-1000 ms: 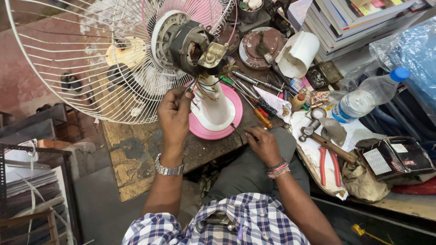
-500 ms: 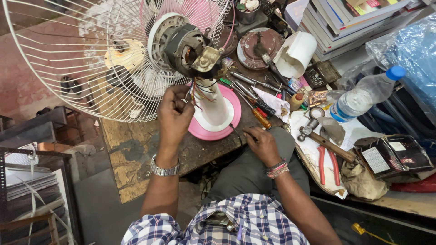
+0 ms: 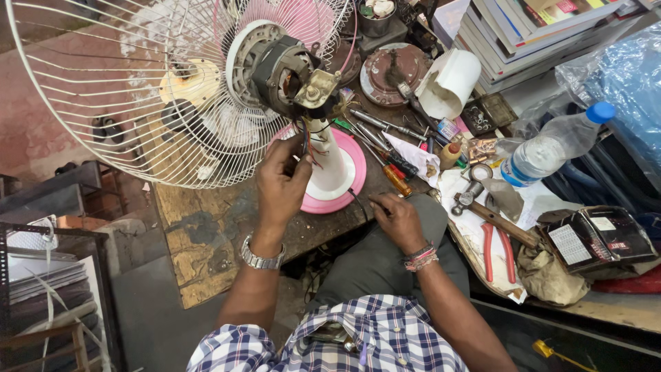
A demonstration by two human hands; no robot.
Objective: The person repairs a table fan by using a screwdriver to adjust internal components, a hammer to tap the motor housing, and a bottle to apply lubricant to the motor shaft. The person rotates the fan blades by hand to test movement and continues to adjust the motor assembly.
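A table fan with a white stand (image 3: pixel 329 165) on a pink round base (image 3: pixel 351 189) stands on the workbench, its rear cover off and the bare motor (image 3: pixel 282 67) exposed behind a white wire guard (image 3: pixel 103 89). My left hand (image 3: pixel 282 186), with a metal watch at the wrist, pinches the loose wires (image 3: pixel 306 141) that hang below the motor. My right hand (image 3: pixel 396 220) rests on the bench edge by my knee, fingers curled, beside a thin dark cable; whether it holds anything I cannot tell.
Screwdrivers (image 3: pixel 385 165) lie right of the base. A hammer (image 3: pixel 492 213) and red-handled pliers (image 3: pixel 496 251) lie on white paper. A plastic bottle with blue cap (image 3: pixel 551 148), a white cover (image 3: pixel 449 83), stacked books (image 3: pixel 530 31) and a dark box (image 3: pixel 595 238) crowd the right side.
My left hand has shifted slightly up along the wires under the motor. The right hand has stayed on the bench edge.
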